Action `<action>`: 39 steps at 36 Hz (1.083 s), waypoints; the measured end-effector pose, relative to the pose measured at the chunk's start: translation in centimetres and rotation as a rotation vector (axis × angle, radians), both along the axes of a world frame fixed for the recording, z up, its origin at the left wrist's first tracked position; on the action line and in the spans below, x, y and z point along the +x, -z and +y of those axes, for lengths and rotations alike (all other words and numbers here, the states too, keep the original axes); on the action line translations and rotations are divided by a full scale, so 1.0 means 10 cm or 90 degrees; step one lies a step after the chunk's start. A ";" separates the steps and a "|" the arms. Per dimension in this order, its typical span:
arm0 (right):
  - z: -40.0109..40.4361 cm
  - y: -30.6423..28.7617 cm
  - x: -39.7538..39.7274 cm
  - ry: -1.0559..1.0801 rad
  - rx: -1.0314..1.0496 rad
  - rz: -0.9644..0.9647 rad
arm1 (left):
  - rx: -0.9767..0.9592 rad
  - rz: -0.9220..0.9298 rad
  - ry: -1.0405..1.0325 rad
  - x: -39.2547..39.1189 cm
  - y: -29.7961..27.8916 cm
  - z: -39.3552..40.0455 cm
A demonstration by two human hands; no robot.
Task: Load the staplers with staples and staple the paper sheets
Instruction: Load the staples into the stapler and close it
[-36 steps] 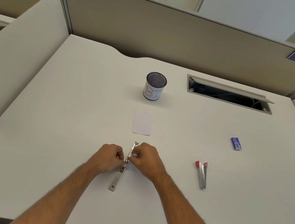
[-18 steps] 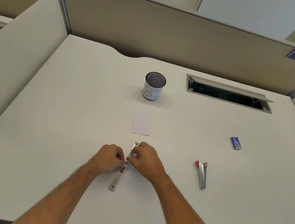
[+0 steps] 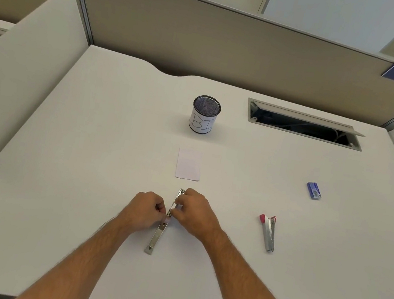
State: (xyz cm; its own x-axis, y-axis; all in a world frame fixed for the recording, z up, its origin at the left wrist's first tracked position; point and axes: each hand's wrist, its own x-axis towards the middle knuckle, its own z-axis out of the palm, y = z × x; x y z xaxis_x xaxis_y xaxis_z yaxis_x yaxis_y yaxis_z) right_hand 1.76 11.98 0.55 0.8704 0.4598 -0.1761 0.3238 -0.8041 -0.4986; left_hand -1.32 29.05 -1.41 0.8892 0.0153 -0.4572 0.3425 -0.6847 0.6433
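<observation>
Metal opened stapler (image 3: 161,229) lies between left hand (image 3: 145,210) and right hand (image 3: 193,214), both pinching it.

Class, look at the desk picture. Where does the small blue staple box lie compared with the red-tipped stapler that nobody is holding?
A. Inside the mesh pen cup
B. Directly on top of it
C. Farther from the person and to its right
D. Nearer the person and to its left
C: the blue staple box lies on the desk beyond the red-tipped stapler and to its right, apart from it.
</observation>
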 end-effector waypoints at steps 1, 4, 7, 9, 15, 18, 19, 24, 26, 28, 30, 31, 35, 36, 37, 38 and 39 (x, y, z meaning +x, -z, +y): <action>0.00 0.00 0.00 0.002 0.006 0.001 | -0.001 0.001 -0.002 0.00 0.00 0.00; -0.02 0.02 0.01 0.007 0.026 0.002 | -0.007 0.007 -0.003 0.00 0.00 0.00; -0.03 0.04 0.00 0.021 0.048 0.006 | -0.016 0.008 -0.012 -0.01 0.00 0.00; -0.04 0.06 -0.03 0.040 0.071 0.006 | -0.024 0.010 -0.020 -0.01 0.00 0.00; -0.08 0.14 -0.13 0.078 0.119 0.005 | -0.038 0.006 -0.035 -0.02 0.01 -0.01; -0.08 0.16 -0.17 0.104 0.144 0.014 | -0.057 0.020 -0.045 -0.02 0.03 -0.01; -0.08 0.17 -0.18 0.117 0.155 0.021 | -0.066 0.028 -0.046 -0.03 0.03 -0.01; -0.09 0.21 -0.22 0.154 0.187 0.028 | -0.120 0.042 -0.080 -0.05 0.01 -0.01; -0.09 0.23 -0.22 0.159 0.193 0.030 | -0.119 0.039 -0.085 -0.05 0.00 -0.02; -0.08 0.24 -0.22 0.163 0.195 0.033 | -0.127 0.040 -0.096 -0.05 -0.01 -0.03; -0.07 0.25 -0.23 0.169 0.198 0.033 | -0.130 0.043 -0.105 -0.06 -0.02 -0.03; -0.06 0.25 -0.23 0.172 0.199 0.033 | -0.130 0.044 -0.106 -0.06 -0.03 -0.04; -0.07 0.26 -0.23 0.173 0.195 0.035 | -0.129 0.049 -0.109 -0.06 -0.05 -0.04; -0.07 0.27 -0.22 0.173 0.196 0.037 | -0.129 0.051 -0.110 -0.06 -0.05 -0.04; -0.07 0.27 -0.22 0.173 0.200 0.039 | -0.128 0.052 -0.112 -0.06 -0.05 -0.04; -0.08 0.28 -0.22 0.175 0.206 0.039 | -0.128 0.054 -0.114 -0.06 -0.05 -0.04; -0.08 0.28 -0.22 0.179 0.215 0.037 | -0.129 0.055 -0.116 -0.06 -0.05 -0.05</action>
State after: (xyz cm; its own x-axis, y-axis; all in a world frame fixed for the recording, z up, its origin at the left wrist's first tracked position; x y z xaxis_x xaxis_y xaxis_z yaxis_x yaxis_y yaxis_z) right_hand -0.47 11.17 -2.29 0.9628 0.2469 -0.1098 0.0791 -0.6460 -0.7592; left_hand -1.89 28.58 -0.91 0.8377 0.0720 -0.5414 0.5080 -0.4668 0.7239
